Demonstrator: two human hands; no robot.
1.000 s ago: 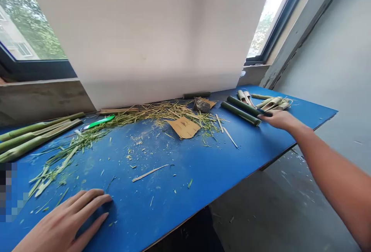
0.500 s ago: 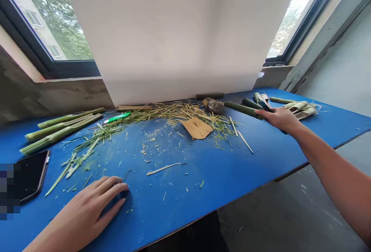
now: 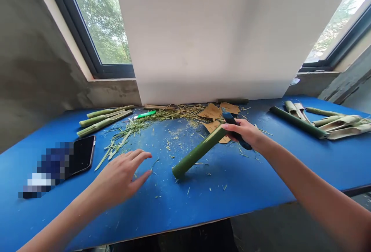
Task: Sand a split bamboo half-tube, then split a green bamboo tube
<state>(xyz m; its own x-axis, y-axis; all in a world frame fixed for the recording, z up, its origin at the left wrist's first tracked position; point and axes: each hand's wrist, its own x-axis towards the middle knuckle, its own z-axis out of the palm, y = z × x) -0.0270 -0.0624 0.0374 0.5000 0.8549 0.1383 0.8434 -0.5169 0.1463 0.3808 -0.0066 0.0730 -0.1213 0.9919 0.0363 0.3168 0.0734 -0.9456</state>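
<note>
My right hand [image 3: 244,129] grips the upper end of a green bamboo tube [image 3: 197,156] together with a dark utility knife [image 3: 230,118]. The tube slants down to the left, its lower end at or just above the tabletop; a pale peeled strip shows near the hand. My left hand [image 3: 124,172] holds nothing, its thumb and fingers apart, over the table left of the tube's lower end. Behind the right hand lie brown paper sheets [image 3: 211,111].
Shavings [image 3: 174,115] spread along the back of the blue table [image 3: 139,213], with a green-handled knife [image 3: 145,114] beside them. Split bamboo pieces [image 3: 100,125] and a phone [image 3: 82,153], partly pixelated, lie left. More bamboo [image 3: 300,123] lies right.
My right hand has brought the bamboo tube and the knife from the right side to the middle. My left hand has moved forward with its fingers more spread. The view has turned left.
</note>
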